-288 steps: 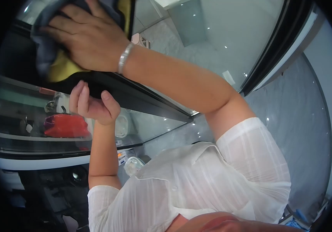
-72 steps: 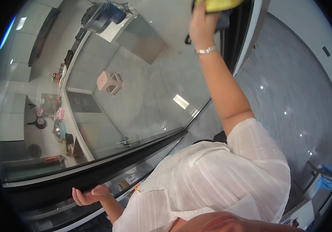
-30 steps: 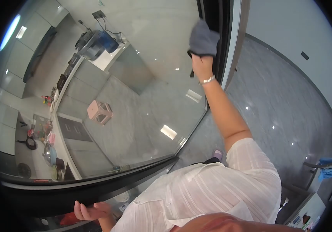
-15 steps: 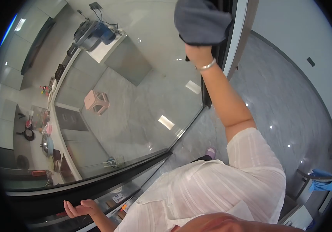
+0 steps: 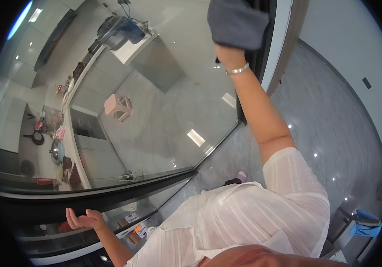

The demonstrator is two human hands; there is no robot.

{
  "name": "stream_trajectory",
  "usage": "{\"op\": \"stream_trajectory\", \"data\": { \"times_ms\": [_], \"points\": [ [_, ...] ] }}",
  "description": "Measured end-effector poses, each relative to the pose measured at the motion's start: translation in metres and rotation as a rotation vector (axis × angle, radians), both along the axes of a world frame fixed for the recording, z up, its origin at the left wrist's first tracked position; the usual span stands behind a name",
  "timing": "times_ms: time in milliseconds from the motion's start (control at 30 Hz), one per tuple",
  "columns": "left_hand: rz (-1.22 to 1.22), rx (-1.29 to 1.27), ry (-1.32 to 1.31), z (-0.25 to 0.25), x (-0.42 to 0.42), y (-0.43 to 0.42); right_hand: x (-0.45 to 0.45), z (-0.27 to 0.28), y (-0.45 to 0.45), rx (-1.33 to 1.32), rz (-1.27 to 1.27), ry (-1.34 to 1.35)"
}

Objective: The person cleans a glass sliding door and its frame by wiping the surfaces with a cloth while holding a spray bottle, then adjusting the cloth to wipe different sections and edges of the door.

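Note:
My right hand (image 5: 231, 57) is raised at the top of the view, a silver bangle (image 5: 239, 70) on its wrist. It holds a dark grey cloth (image 5: 237, 24), which covers my fingers and lies at the glass panel beside its black upright frame (image 5: 264, 40). The cloth is slightly blurred. Low on the left, my left hand (image 5: 84, 219) is open, palm up with fingers apart and nothing in it. It is close to the black frame (image 5: 44, 204) of the glass door; whether it touches the frame I cannot tell.
Through the glass panel (image 5: 164, 115) a kitchen shows, with a pink stool (image 5: 118, 107), a counter (image 5: 77, 151) holding pans, and a blue container (image 5: 133, 32). Boxes (image 5: 140, 229) sit behind the lower glass. A blue cloth (image 5: 365, 224) hangs at lower right above the grey tiled floor (image 5: 333, 129).
My right hand and the cloth appear slightly higher and farther right. My left hand appears higher and a little left. The whole view has shifted, with the kitchen moving right and up.

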State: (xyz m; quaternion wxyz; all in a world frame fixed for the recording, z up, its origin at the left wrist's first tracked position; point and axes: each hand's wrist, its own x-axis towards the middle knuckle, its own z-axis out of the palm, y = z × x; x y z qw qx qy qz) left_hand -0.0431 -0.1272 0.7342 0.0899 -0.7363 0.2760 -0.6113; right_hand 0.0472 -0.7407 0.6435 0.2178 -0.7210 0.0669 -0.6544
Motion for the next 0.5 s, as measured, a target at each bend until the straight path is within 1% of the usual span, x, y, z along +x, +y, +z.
{"op": "stream_trajectory", "data": {
  "times_ms": [67, 100, 167, 200, 233, 300, 400, 467, 500],
  "points": [
    [0.003, 0.002, 0.006, -0.001, 0.000, 0.002, 0.010, 0.007, 0.021, 0.387, 0.478, -0.044],
    [-0.011, -0.001, 0.008, 0.000, 0.000, 0.001, 0.016, -0.005, 0.046, 0.363, 0.476, -0.047],
    [-0.020, -0.004, 0.011, 0.000, 0.000, -0.003, 0.024, -0.054, 0.138, 0.236, 0.533, 0.026],
    [-0.017, 0.000, 0.011, 0.000, -0.001, -0.004, 0.019, -0.080, 0.182, 0.154, 0.635, 0.083],
    [-0.014, 0.006, 0.012, 0.002, -0.003, -0.005, 0.003, -0.095, 0.218, -0.068, 0.708, 0.150],
    [-0.079, 0.001, 0.023, 0.001, 0.001, -0.001, -0.041, -0.087, 0.244, -0.686, 0.759, 0.358],
    [-0.160, -0.017, 0.055, 0.000, 0.000, 0.006, -0.053, -0.038, 0.219, -0.065, 1.089, 0.970],
    [-0.205, -0.020, 0.084, 0.001, -0.001, 0.011, -0.019, -0.068, 0.181, -0.285, 0.660, 0.337],
    [-0.226, -0.022, 0.096, 0.001, -0.001, 0.013, -0.003, -0.074, 0.148, -0.244, 0.403, 0.336]
  ]
}}
